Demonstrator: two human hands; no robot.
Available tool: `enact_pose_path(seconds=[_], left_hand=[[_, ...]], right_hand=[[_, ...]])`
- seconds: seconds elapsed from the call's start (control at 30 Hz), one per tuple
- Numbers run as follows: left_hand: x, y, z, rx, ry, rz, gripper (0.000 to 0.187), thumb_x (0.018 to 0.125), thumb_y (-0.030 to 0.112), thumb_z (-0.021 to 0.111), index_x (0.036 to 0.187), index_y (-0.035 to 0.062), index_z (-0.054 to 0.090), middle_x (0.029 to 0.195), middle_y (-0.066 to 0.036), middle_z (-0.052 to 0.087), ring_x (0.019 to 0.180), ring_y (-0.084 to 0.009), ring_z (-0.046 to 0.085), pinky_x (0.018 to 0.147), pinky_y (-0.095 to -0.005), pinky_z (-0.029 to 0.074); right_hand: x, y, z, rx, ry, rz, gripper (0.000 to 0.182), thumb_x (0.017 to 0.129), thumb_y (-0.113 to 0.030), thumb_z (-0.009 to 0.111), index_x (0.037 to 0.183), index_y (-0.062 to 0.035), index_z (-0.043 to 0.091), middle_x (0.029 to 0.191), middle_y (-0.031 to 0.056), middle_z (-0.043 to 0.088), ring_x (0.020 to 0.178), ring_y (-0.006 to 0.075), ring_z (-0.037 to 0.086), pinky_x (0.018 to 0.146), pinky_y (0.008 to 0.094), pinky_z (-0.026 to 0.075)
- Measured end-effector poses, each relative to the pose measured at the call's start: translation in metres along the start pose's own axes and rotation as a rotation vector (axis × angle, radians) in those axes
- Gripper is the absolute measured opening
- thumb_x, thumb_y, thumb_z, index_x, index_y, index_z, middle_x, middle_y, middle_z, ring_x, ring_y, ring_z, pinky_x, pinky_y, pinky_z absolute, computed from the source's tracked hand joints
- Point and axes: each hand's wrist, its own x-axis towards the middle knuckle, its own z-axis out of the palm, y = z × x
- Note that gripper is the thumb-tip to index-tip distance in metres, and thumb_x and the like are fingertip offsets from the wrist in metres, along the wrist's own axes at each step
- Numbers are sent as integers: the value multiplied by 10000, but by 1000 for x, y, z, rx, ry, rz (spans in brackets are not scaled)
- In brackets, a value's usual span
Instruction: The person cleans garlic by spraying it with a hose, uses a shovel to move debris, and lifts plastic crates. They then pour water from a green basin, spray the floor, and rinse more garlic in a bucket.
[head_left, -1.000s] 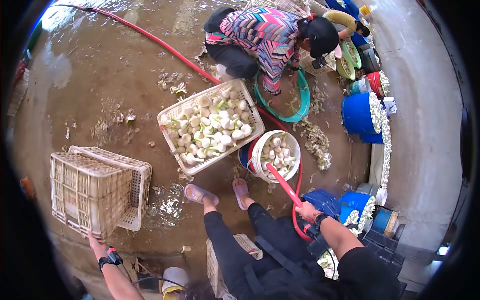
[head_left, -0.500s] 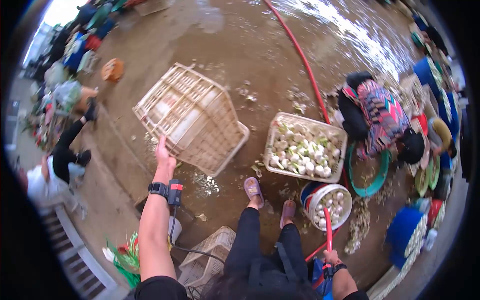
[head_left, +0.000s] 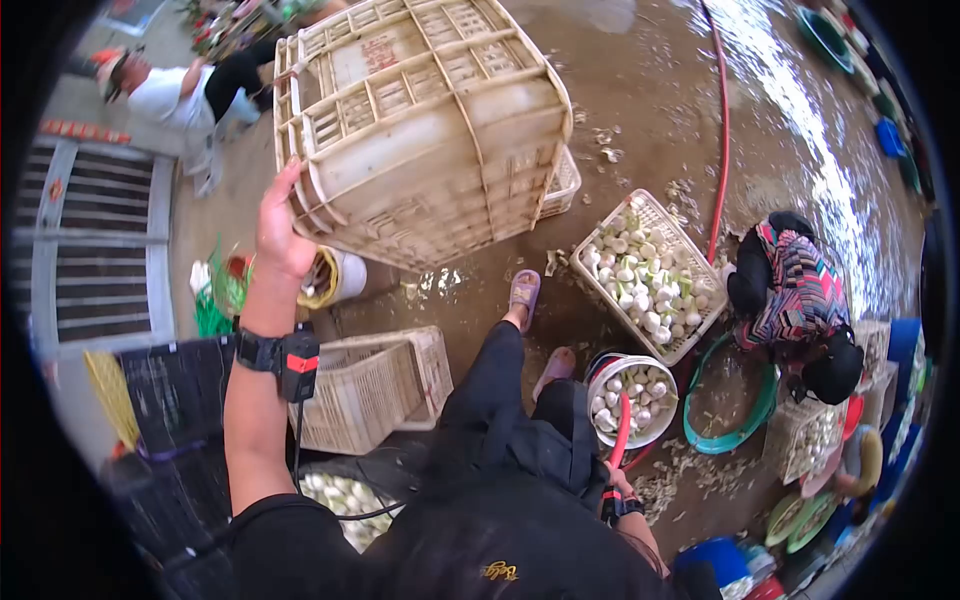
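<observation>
My left hand (head_left: 280, 230) grips the near left edge of a large, dirty cream plastic crate (head_left: 430, 140), which is tilted and lifted toward me, its slatted side facing up. Part of another pale crate (head_left: 562, 187) shows behind its right edge. My right hand (head_left: 618, 482) is closed around a red hose (head_left: 622, 425), low by my right leg. The hose's end reaches into a white bucket (head_left: 668, 425) of garlic bulbs (head_left: 640, 385). Beyond the bucket, a rectangular crate (head_left: 640, 345) full of garlic bulbs rests on the wet floor.
At right a person (head_left: 795, 290) in a patterned top bends over a teal round tub (head_left: 765, 405). More crates (head_left: 345, 395) stand beside my left leg, near a white pail (head_left: 348, 275). Another person (head_left: 175, 95) sits at far left by a metal grate (head_left: 105, 240). Garlic peelings litter the floor.
The crate in my left hand has come up and nearer to me. My view has turned leftward and down, showing more crates beside my left leg. My right hand keeps the hose.
</observation>
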Motion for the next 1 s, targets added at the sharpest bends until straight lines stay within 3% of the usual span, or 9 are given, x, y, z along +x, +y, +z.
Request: enact_pose_path(seconds=[0.2, 0.43, 0.63, 0.67, 0.7, 0.8, 0.9, 0.93, 1.0], left_hand=[[-147, -10, -32, 164, 241, 103, 179, 805, 165, 532, 931, 43, 569, 915, -67, 608, 837, -184, 590, 781, -320, 478], [-254, -5, -115, 220, 370, 83, 285, 800, 137, 510, 1042, -13, 523, 914, -75, 602, 800, -153, 592, 744, -281, 482], [-325, 0, -247, 132, 545, -6, 262, 841, 148, 488, 1041, -14, 538, 944, -77, 608, 835, -153, 589, 776, -280, 467], [-336, -4, -271, 110, 500, -30, 316, 855, 208, 504, 1079, -13, 531, 1019, -108, 595, 898, -199, 585, 813, -318, 462], [-344, -10, -290, 97, 501, -31, 316, 855, 208, 504, 1079, -13, 531, 1019, -108, 595, 898, -199, 585, 813, -318, 462], [-361, -25, -324, 138, 644, -15, 320, 886, 222, 468, 1085, -21, 527, 1004, -92, 599, 882, -166, 584, 789, -286, 459], [-368, -28, -346, 198, 707, -35, 336, 886, 239, 477, 1084, -27, 528, 997, -92, 601, 874, -165, 584, 787, -281, 457], [-373, -31, -363, 252, 764, -45, 355, 883, 269, 489, 1068, -30, 543, 983, -92, 605, 868, -167, 586, 776, -283, 458], [-390, -38, -395, 296, 857, -78, 372, 890, 288, 475, 1076, -28, 537, 998, -98, 602, 876, -178, 589, 781, -296, 462]], right_hand=[[14, 19, -37, 47, -16, -40, 457, 739, -406, 518, 866, 31, 564, 725, 132, 585, 624, 242, 571, 548, 362, 443], [13, 13, -54, -4, 2, -84, 432, 738, -401, 516, 851, 14, 564, 721, 120, 576, 609, 234, 560, 541, 354, 436], [32, -1, -44, -77, 28, -127, 411, 737, -396, 514, 837, 0, 565, 717, 110, 568, 597, 228, 550, 535, 348, 430], [38, -2, -42, -85, 32, -136, 408, 737, -395, 514, 835, -3, 565, 717, 108, 567, 595, 226, 548, 534, 347, 429], [10, -14, -27, -98, 33, -145, 404, 737, -395, 514, 833, -5, 565, 716, 106, 566, 593, 225, 547, 533, 346, 428], [35, -18, -42, -286, 66, -217, 349, 759, -366, 513, 807, -21, 536, 663, 86, 527, 558, 217, 527, 509, 340, 421], [47, -20, -45, -46, 9, -88, 312, 789, -332, 506, 826, -23, 490, 620, 79, 495, 538, 227, 515, 506, 362, 432], [-48, -55, -20, -77, 92, -124, 285, 816, -304, 481, 845, -22, 449, 587, 80, 468, 521, 252, 502, 510, 409, 445], [-62, -69, -25, -75, 51, -81, 269, 825, -290, 464, 850, -24, 438, 578, 86, 462, 512, 261, 493, 512, 432, 446]])
